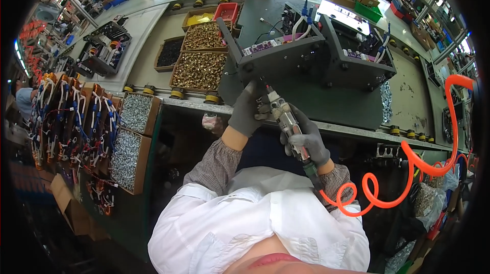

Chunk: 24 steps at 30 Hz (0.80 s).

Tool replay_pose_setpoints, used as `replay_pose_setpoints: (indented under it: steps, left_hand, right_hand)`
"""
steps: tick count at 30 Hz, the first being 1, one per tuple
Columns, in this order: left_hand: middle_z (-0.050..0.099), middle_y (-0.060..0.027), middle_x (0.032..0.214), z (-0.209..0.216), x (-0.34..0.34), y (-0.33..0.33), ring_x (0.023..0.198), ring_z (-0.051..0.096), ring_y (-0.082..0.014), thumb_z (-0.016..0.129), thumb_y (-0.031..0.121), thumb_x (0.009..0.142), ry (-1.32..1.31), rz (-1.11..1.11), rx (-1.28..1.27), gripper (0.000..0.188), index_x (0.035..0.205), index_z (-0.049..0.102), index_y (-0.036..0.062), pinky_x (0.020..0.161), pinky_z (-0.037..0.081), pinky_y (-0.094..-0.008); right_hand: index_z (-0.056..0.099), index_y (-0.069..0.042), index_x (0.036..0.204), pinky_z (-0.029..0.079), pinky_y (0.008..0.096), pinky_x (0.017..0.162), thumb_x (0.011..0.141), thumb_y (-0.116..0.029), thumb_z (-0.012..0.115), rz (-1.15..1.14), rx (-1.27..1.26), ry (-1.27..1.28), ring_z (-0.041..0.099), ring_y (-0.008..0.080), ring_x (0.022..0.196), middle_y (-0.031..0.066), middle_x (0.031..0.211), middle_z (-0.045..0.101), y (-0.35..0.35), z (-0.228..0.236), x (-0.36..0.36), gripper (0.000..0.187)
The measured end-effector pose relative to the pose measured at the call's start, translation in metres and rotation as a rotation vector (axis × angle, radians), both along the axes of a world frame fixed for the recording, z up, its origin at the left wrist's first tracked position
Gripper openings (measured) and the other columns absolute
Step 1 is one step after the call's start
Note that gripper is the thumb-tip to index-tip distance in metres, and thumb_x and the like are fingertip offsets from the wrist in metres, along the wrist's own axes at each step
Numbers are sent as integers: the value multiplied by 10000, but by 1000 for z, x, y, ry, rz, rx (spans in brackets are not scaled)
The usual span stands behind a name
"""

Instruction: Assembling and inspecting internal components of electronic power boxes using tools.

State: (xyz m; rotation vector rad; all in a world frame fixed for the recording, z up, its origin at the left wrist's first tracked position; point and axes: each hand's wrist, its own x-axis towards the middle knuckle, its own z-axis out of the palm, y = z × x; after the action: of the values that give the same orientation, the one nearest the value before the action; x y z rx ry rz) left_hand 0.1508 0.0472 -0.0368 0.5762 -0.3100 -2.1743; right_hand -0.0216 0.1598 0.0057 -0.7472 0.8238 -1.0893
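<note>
There are two grey-gloved hands [246, 109] [317, 147]; one slim cylindrical power driver [287, 120]; one coiled orange hose [385, 204]; two open black metal housings [286, 63] [360, 73] before them. Two brown cardboard boxes [144, 167] hold small silvery pieces [127, 154]; two more hold brass-coloured pieces [199, 69]; one red plastic bin [226, 11] stands behind those.

L glove [246, 113] & R glove [312, 144] are grey. Driver [287, 118] is silver w/ dk. green tail [311, 172]; hose [433, 171] is bright orange. Sleeves [214, 166] show fine grey check; shirt [250, 218] is plain wht. Casing [283, 60] is blk. w/ wht. & blue cables [308, 18]. Fasteners [199, 70] are brass-col.; tray [225, 13] is red.
</note>
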Motion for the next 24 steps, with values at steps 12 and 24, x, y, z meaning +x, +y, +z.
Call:
replay_pose_setpoints:
  steps: [12,24]
  left_hand:
    - [566,-34,691,-9,-23,3,455,444,-73,507,298,989,-65,-28,-46,341,1035,591,-29,359,299,-178]
    - [539,-18,657,1,-26,-8,462,428,-68,550,343,963,-218,4,-12,361,973,606,-14,355,286,-175]
  right_hand:
    - [254,-10,1486,562,301,515,652,-110,651,46,26,-73,640,197,662,182,929,599,26,-20,-27,929]
    - [208,14,1496,561,292,533,672,-76,639,37,18,-133,622,184,744,153,1032,544,22,-24,-29,934]
